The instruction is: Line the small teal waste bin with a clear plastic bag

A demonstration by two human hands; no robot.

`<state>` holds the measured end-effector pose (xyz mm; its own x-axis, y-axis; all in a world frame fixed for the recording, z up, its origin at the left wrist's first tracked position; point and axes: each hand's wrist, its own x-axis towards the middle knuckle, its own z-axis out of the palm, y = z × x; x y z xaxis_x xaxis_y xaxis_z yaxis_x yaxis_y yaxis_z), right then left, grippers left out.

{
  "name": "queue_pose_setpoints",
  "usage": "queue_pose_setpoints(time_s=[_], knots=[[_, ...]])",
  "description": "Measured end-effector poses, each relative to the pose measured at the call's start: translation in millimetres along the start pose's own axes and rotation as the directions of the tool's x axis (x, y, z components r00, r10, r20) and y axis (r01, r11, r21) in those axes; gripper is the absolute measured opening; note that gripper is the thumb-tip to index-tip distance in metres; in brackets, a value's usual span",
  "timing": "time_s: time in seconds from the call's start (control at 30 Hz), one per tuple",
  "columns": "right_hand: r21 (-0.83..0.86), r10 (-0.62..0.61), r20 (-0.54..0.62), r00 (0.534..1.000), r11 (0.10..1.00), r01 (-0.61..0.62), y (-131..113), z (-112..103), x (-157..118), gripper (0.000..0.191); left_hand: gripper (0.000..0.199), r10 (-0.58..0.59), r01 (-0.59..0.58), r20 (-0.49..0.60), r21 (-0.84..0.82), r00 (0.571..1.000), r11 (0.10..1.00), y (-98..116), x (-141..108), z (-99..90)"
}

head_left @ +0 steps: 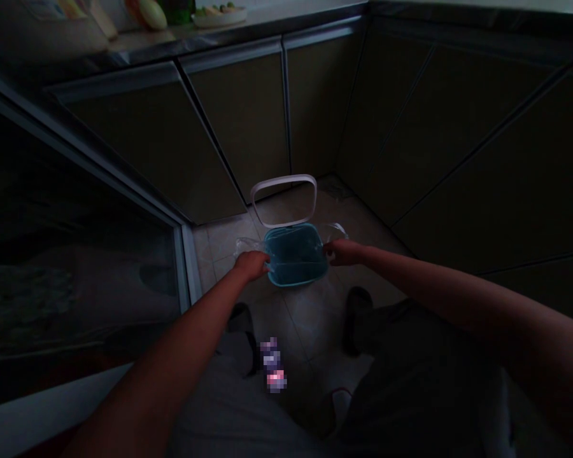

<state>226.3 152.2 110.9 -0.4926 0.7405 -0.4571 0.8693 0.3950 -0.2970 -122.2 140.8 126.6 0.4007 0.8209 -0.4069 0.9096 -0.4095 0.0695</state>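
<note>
A teal trash bin (297,284) stands on the floor between my feet and the cabinets. Its pale rim ring (314,197) is tipped up at the back. A clear plastic bag (249,243) lies over the bin's mouth and spreads past both sides. My left hand (252,264) is closed on the bag at the bin's left edge. On the opposite edge, my right hand (344,252) pinches the bag, and a loose loop of plastic sticks up behind it. Dimness hides how deep the bag reaches inside.
Dark cabinet doors (239,114) meet in a corner behind the bin. A framed glass door (184,254) stands on the left. Above, the counter (262,32) bears a plate of food (219,16). A shoe (358,318) and a small blurred-out patch are on the tiled floor (296,324).
</note>
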Motion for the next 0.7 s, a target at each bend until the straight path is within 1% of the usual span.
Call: queue_pose_setpoints(time_s=[0.1,0.2,0.27,0.37,0.47,0.53,0.67,0.7], knots=[[-0.005,0.008,0.033,0.999,1.000,-0.008,6.0,5.6,4.2,0.043,0.027,-0.030,0.030,-0.007,-0.018,1.000,0.999,-1.4,0.4,5.7],[-0.021,0.001,0.038,0.999,1.000,0.000,10.6,8.0,7.1,0.030,0.019,-0.039,0.038,-0.012,-0.039,0.999,0.999,-3.8,-0.3,8.5],[-0.037,0.010,0.017,1.000,0.999,-0.010,13.1,8.3,7.5,0.019,0.017,-0.023,0.022,-0.021,-0.052,1.000,0.998,-6.6,-1.4,8.9],[-0.010,0.028,0.009,1.000,1.000,-0.028,16.4,9.7,5.5,0.014,0.019,0.022,-0.025,-0.031,-0.082,0.999,0.996,-10.7,-5.0,10.7],[0.088,0.004,0.066,0.998,0.996,-0.010,19.7,15.1,2.3,0.012,0.020,0.086,-0.083,0.020,-0.119,0.996,0.989,-12.8,-11.6,17.3],[0.120,-0.023,0.119,0.993,0.993,0.009,21.8,21.2,1.0,0.012,0.022,0.139,-0.131,0.051,-0.138,0.989,0.982,-13.6,-17.4,24.4],[0.105,-0.060,0.218,0.974,0.994,0.038,25.4,35.3,2.1,0.012,0.026,0.196,-0.185,0.084,-0.127,0.977,0.975,-15.1,-28.9,40.3],[0.094,-0.059,0.211,0.976,0.995,0.040,25.9,38.1,3.2,0.011,0.027,0.203,-0.192,0.096,-0.113,0.974,0.975,-15.1,-31.1,43.4]])
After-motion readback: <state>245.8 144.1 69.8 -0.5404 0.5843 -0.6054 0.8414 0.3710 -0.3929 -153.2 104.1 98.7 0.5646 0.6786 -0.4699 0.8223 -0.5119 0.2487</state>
